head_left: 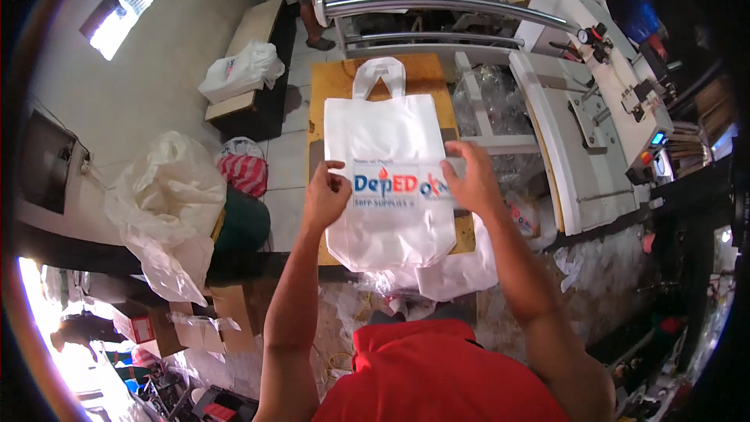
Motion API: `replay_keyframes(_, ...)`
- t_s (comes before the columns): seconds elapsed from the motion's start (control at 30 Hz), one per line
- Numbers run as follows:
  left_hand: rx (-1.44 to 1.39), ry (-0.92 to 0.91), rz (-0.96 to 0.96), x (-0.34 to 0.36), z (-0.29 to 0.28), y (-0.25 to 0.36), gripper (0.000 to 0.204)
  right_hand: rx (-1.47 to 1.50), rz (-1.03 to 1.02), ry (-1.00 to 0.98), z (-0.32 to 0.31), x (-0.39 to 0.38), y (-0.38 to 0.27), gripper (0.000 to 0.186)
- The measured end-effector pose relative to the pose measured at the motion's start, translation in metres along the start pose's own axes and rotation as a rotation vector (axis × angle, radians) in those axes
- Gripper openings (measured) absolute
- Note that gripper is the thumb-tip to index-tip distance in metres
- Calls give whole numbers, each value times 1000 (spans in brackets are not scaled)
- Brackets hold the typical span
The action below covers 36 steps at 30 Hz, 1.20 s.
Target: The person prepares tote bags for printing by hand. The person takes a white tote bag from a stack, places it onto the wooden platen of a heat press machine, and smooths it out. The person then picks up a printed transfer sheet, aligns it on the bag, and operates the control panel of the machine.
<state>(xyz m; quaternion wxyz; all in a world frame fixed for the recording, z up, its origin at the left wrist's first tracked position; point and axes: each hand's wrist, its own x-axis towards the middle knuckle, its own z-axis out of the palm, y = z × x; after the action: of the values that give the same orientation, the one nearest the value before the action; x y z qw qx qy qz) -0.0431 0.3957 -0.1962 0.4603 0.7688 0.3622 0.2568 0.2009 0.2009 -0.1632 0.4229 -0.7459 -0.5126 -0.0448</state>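
Small bag-making/printing workshop. Evidence: white industrial machine (617,86) w/ rollers (437,6), pressure gauge (583,36) & control box at the wooden surface's (426,78) far/right edges; printed white tote bag (391,180) on the surface; stacked white bags (242,70) on a bench (250,31); plastic sacks (168,203), cartons (195,324) & offcuts on the floor.

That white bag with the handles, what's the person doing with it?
A person in a red shirt is holding a white tote bag flat over a wooden board. The left hand grips its left edge and the right hand its right edge, beside a printed strip across the middle. The bag's loop handles point away from the person. More white bags lie under its bottom edge, and a white machine stands to the right.
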Motion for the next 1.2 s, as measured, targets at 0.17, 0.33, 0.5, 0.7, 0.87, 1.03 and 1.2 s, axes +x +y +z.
replay_keyframes(0.17,222,93,-27,45,-2,-45,28,-123,-44,212,57,-13,20,29)
replay_keyframes(0.33,244,163,20,43,1,-54,26,-175,-73,4,89,-39,27,28)
replay_keyframes(0.5,530,225,151,-3,13,-45,32,-255,-20,-42,93,-55,32,31)
replay_keyframes(0.7,595,238,321,-29,22,-59,32,-207,-57,-97,95,-54,35,34)
replay_keyframes(0.87,570,256,316,-30,25,-69,31,-181,-28,-22,99,-58,38,39)
replay_keyframes(1.03,535,335,374,-29,31,-67,32,-183,-57,-14,97,-60,42,41)
replay_keyframes(1.2,542,295,319,-31,29,-73,31,-186,-38,-24,100,-60,41,40)
